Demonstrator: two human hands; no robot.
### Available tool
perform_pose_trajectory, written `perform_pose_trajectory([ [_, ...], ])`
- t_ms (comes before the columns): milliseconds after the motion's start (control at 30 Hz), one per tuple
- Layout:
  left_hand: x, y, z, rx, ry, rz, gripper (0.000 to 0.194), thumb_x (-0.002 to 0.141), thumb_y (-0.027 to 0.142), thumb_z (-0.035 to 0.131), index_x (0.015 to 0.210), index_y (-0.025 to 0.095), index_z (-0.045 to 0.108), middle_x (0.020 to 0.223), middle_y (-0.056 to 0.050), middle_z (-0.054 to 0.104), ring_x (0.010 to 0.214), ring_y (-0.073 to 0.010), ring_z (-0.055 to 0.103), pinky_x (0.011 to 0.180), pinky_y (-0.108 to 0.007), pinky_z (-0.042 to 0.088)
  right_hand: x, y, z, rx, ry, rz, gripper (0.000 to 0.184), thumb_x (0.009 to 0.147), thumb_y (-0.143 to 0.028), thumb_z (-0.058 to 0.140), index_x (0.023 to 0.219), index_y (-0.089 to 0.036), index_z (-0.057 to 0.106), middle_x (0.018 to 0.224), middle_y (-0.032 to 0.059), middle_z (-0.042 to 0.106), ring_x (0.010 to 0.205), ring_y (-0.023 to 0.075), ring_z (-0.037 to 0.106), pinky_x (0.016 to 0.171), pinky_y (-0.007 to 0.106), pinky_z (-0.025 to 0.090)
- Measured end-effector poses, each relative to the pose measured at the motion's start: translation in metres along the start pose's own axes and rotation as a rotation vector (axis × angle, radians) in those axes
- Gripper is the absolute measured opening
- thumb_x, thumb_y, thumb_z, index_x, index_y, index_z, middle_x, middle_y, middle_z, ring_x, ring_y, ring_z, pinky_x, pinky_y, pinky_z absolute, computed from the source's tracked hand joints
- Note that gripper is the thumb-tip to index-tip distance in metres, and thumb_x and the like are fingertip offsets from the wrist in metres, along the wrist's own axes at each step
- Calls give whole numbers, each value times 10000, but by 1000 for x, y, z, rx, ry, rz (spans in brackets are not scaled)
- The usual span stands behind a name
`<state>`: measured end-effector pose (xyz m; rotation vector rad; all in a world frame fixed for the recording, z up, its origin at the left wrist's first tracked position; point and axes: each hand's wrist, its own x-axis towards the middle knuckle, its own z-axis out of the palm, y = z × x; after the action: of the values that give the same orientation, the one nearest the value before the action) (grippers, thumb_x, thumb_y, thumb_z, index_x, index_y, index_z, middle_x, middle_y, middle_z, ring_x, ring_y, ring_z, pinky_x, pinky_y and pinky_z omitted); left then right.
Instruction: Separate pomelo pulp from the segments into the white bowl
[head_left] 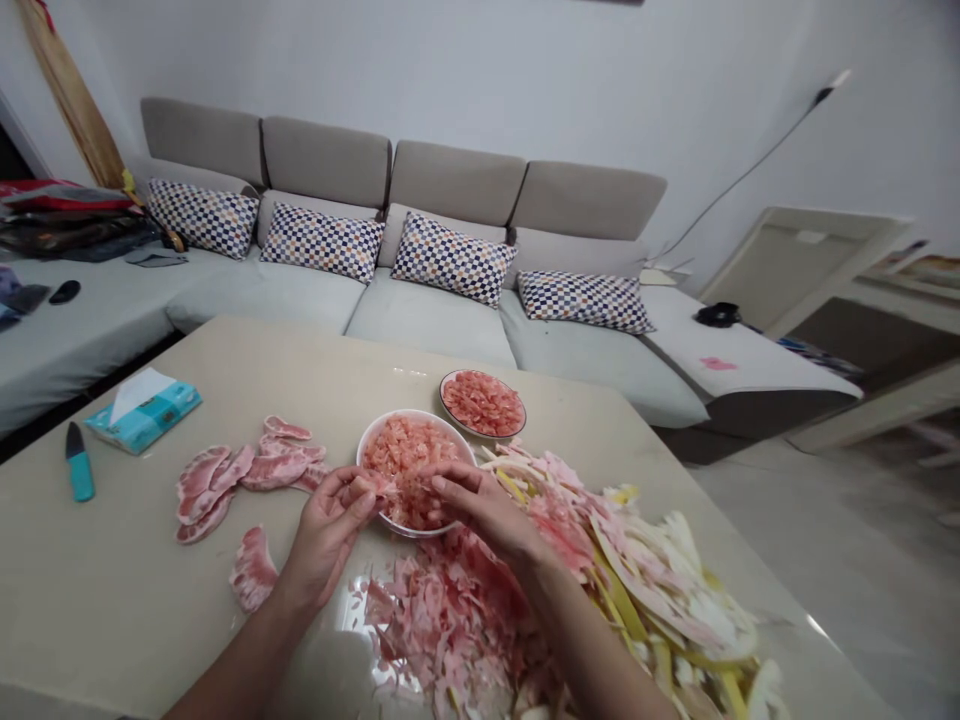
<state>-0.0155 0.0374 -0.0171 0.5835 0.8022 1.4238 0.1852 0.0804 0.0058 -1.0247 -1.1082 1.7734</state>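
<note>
My left hand (328,525) and my right hand (480,510) meet over the near rim of a white bowl (373,432) heaped with pink pomelo flesh. Both pinch one small pink pomelo piece (388,487) between their fingertips, fingers curled. A second, smaller bowl (484,403) of pink flesh stands just behind. Several unpeeled pink pomelo segments (240,470) lie to the left of my left hand, one more segment (253,567) closer to me.
A big heap of pink membrane and white-yellow peel (600,570) covers the table's right and near side. A teal-handled knife (78,462) and a teal tissue pack (144,408) lie at the far left. A grey sofa (420,300) with checked cushions stands behind the table.
</note>
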Motion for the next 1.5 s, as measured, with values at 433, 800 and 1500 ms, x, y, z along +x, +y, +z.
perform_pose_trajectory([
  [433, -3, 4, 4, 145, -106, -26, 283, 769, 299, 729, 1034, 214, 681, 826, -9, 665, 774, -158, 655, 787, -322, 547, -1, -3, 2, -121, -83, -59, 355, 758, -377, 769, 1061, -218, 675, 885, -1, 664, 763, 129, 666, 781, 304, 563],
  [800, 9, 5, 33, 931, -107, 550, 178, 795, 183, 651, 880, 266, 784, 870, -48, 708, 818, -199, 655, 728, -281, 491, -9, -17, 9, -288, -91, -209, 338, 804, -392, 716, 1073, -209, 625, 944, 31, 684, 822, 158, 669, 751, 299, 559],
  [1500, 12, 4, 29, 527, -4, 55, 216, 749, 357, 714, 824, 154, 712, 703, -10, 644, 636, -127, 547, 604, -227, 421, -6, -18, 1, -892, 177, -599, 227, 911, -257, 551, 1057, -231, 722, 1198, 86, 674, 1168, 250, 578, 1049, 451, 402],
])
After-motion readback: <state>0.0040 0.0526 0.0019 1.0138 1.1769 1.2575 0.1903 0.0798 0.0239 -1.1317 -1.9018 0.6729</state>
